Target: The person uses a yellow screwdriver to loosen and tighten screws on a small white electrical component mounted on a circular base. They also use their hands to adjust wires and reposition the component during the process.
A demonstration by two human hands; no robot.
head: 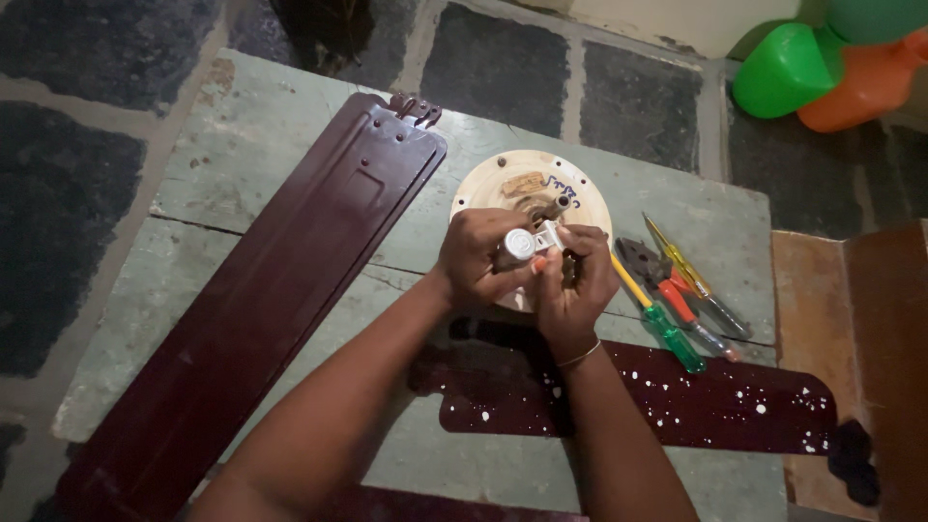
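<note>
My left hand (478,259) grips a small white cylindrical part (524,243) just above a round cream fan motor housing (503,179). My right hand (577,280) meets it from the right, fingers pinched on the same part's end. Both hands hover over the housing's near half and hide it. A short metal shaft (561,202) sticks out of the housing's middle. A thin bracelet circles my right wrist.
A dark maroon fan blade (280,290) lies diagonally on the pale green board (242,145). Another blade (696,401), speckled white, lies across below my hands. Screwdrivers (667,329) and pliers (643,261) rest to the right. Green and orange plastic containers (822,68) stand far right.
</note>
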